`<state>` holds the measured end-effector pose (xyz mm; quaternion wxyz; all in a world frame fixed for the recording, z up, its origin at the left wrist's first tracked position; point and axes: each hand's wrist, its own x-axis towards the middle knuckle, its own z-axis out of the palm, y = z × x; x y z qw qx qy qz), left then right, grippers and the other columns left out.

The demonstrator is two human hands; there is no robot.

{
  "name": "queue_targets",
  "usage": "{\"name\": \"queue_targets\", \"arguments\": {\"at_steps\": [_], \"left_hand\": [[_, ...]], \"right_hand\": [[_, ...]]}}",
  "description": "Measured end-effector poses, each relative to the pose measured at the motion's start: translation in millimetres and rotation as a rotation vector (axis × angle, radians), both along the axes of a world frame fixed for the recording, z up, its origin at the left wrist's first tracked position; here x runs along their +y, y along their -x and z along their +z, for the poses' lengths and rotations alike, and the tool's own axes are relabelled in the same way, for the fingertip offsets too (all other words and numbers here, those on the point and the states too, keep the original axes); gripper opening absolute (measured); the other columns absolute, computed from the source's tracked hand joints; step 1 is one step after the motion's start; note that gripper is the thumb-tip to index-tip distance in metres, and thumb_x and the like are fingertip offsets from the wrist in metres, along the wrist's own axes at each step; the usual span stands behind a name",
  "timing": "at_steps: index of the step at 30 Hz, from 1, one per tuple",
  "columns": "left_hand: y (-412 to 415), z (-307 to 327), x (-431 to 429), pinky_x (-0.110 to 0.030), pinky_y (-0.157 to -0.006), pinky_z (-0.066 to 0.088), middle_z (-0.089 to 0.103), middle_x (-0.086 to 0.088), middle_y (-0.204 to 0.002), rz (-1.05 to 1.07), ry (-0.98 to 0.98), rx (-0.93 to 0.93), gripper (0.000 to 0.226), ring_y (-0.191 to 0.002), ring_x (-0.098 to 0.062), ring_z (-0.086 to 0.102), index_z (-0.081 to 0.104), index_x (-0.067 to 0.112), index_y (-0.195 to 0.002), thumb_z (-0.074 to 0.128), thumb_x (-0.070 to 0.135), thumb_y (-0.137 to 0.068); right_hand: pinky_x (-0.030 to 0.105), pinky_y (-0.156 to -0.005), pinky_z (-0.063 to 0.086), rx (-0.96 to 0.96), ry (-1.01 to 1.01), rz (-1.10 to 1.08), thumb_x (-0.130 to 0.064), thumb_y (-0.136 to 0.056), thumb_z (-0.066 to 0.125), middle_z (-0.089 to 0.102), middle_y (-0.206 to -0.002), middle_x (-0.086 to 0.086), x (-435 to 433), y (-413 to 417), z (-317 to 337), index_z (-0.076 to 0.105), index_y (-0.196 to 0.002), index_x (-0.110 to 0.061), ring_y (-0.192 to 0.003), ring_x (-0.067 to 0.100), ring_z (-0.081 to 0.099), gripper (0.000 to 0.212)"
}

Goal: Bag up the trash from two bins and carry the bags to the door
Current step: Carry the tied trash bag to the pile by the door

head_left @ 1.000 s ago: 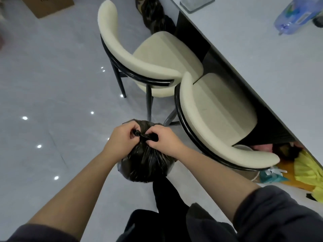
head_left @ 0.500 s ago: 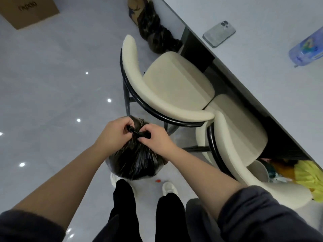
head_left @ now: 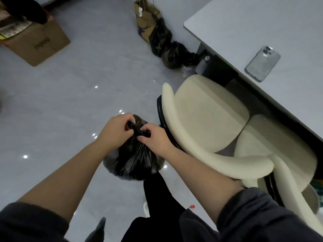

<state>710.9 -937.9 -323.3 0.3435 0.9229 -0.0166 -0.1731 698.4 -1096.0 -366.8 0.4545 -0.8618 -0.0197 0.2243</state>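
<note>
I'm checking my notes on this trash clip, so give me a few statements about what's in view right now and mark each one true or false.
1. Both hands grip the twisted neck of the black trash bag. True: the left hand and right hand pinch it from either side.
2. A phone lies on the table. True.
3. The cardboard box sits on the cream chair. False: it stands on the floor, upper left.
4. The chair seat holds a second trash bag. False: the seat is bare; other dark bags lie on the floor near the table's corner.
5. The person's forearms are bare. True: the dark sleeves are pushed up.
</note>
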Motion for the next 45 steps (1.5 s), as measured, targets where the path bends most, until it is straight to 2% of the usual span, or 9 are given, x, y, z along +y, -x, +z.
{"name": "queue_targets", "arguments": {"at_steps": [4,8,15,21,29,33,38,42,45], "left_hand": [[-62.7,-5.2,38.2,-0.015,-0.064,0.04,0.06,0.004,-0.081,0.01,0.005,0.027,0.021,-0.071,-0.011,0.053,0.06,0.016,-0.088,0.06,0.001,-0.074],[-122.0,-7.4,75.9,-0.018,-0.062,0.041,0.06,0.006,-0.079,0.005,-0.003,0.055,0.02,-0.069,-0.007,0.054,0.058,0.02,-0.085,0.06,0.003,-0.075],[-235.4,-14.8,123.0,-0.026,-0.062,0.044,0.058,0.003,-0.07,-0.067,0.013,0.073,0.019,-0.062,-0.013,0.054,0.057,0.021,-0.082,0.06,0.003,-0.076],[-337.0,-26.1,139.4,-0.03,-0.063,0.046,0.059,0.003,-0.073,-0.192,0.054,0.113,0.021,-0.064,-0.014,0.055,0.055,0.023,-0.081,0.059,0.004,-0.076],[-469.6,-52.7,123.6,-0.031,-0.067,0.046,0.059,0.001,-0.08,-0.28,0.064,0.171,0.023,-0.069,-0.018,0.056,0.054,0.024,-0.079,0.06,0.002,-0.076],[-538.2,-85.0,100.9,-0.027,-0.067,0.041,0.057,0.002,-0.083,-0.317,0.001,0.184,0.017,-0.069,-0.012,0.051,0.056,0.019,-0.083,0.06,0.003,-0.077],[-618.5,-145.3,68.8,-0.027,-0.061,0.042,0.058,0.003,-0.074,-0.349,-0.022,0.258,0.016,-0.066,-0.015,0.052,0.054,0.019,-0.087,0.057,0.005,-0.081],[-676.5,-201.2,44.8,-0.024,-0.058,0.041,0.057,0.003,-0.072,-0.422,-0.031,0.264,0.018,-0.063,-0.012,0.052,0.053,0.021,-0.086,0.056,0.004,-0.081],[-713.4,-246.7,28.3,-0.033,-0.064,0.047,0.054,0.005,-0.069,-0.496,-0.08,0.275,0.018,-0.064,-0.016,0.052,0.052,0.022,-0.088,0.055,0.005,-0.081]], "right_hand": [[0.019,-0.081,0.042,0.08,-0.061,-0.016,-0.018,-0.082,0.07,0.067,-0.104,0.004,37.2,-63.0,-8.1,0.066,-0.103,-0.009,-0.095,0.014,0.059,0.023],[0.005,-0.071,0.037,0.082,-0.071,-0.066,-0.013,-0.085,0.066,0.063,-0.089,-0.006,68.3,-125.1,-12.2,0.068,-0.093,-0.01,-0.084,0.006,0.055,0.009],[0.018,-0.083,0.044,0.039,-0.038,-0.131,-0.012,-0.084,0.067,0.068,-0.093,-0.001,111.1,-230.7,-12.8,0.068,-0.09,-0.012,-0.087,0.008,0.058,0.006],[0.023,-0.084,0.048,0.057,-0.02,-0.27,-0.009,-0.083,0.066,0.067,-0.087,-0.004,129.9,-313.8,-18.5,0.068,-0.086,-0.013,-0.087,0.013,0.062,0.005],[0.018,-0.078,0.043,0.03,0.019,-0.364,-0.009,-0.083,0.067,0.063,-0.083,-0.007,117.0,-425.4,-38.5,0.068,-0.084,-0.013,-0.081,0.008,0.056,0.005],[0.021,-0.079,0.042,0.049,0.093,-0.393,-0.014,-0.084,0.067,0.061,-0.095,-0.002,100.1,-487.7,-69.7,0.069,-0.088,-0.015,-0.085,0.009,0.053,0.005],[0.028,-0.083,0.048,0.139,0.136,-0.412,-0.017,-0.088,0.062,0.054,-0.097,-0.008,72.7,-563.1,-123.5,0.067,-0.092,-0.019,-0.091,0.013,0.056,0.007],[0.03,-0.079,0.05,0.185,0.196,-0.44,-0.019,-0.088,0.061,0.055,-0.094,-0.011,53.3,-610.3,-174.7,0.066,-0.09,-0.022,-0.087,0.012,0.056,0.005],[0.031,-0.075,0.049,0.203,0.245,-0.444,-0.02,-0.089,0.06,0.055,-0.091,-0.011,42.4,-638.3,-218.7,0.065,-0.09,-0.022,-0.084,0.012,0.056,0.006]]}}
